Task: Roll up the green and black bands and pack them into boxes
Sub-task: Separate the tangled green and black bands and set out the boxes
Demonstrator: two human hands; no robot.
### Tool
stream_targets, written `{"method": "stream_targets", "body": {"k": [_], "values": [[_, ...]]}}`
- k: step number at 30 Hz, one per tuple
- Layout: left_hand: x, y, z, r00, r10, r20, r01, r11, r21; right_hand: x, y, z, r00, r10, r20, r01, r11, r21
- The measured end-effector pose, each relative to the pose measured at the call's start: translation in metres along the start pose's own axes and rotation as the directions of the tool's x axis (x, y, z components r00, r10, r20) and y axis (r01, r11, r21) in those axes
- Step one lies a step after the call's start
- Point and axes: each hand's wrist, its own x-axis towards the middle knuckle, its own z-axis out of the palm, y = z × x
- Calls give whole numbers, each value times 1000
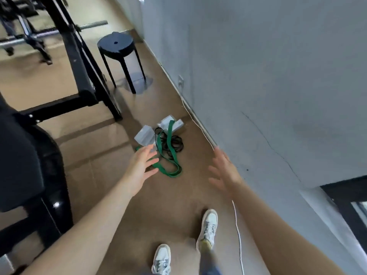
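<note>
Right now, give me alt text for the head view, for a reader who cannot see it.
A person's open left hand and right hand reach down toward a green band and a black band tangled unrolled on the brown floor beside two pale boxes. A grey wall runs along the right; a black stool stands farther off.

Two hands are showing, a left hand (142,169) and a right hand (224,171). Two white shoes (161,259) (208,225) are standing below them. One green band (170,133) is lying on the floor with one black tangle (176,143), its loops blurring past counting. Two pale boxes (144,134) (166,124) are sitting there. A third pale piece (178,124) is adjoining the farther one, box or flap unclear. One black stool (116,43) is standing, and one white cable (238,235) is running along the wall.
</note>
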Motion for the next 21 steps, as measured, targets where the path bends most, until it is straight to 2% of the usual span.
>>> {"method": "stream_targets", "body": {"k": [2, 4, 7, 9, 12, 15, 18, 21], "values": [[33, -3, 10, 996, 26, -81, -25, 999, 20, 48, -12, -1, 997, 40, 69, -40, 999, 0], [71, -12, 19, 988, 47, -145, -37, 997, 70, 101, -20, 1, 991, 59, 120, -49, 995, -83], [131, -32, 27, 986, 31, -163, -5, 988, 156, 173, -16, 7, 978, 135, 158, -100, 973, -207], [171, -47, 29, 985, 2, -171, 26, 986, 164, 217, -9, 12, 965, 190, 183, -148, 964, -220], [236, -70, 28, 981, -25, -194, 64, 979, 195, 289, 0, 26, 949, 252, 187, -217, 958, -190], [308, -95, 17, 979, -1, -202, 64, 950, 306, 366, 10, 45, 951, 277, 138, -246, 947, -209], [385, -122, 6, 986, 21, -168, 58, 888, 456, 447, 28, 60, 959, 264, 102, -211, 908, -363], [458, -147, -14, 991, 21, -135, 60, 821, 568, 524, 42, 85, 976, 174, 133, -49, 765, -642]]}}
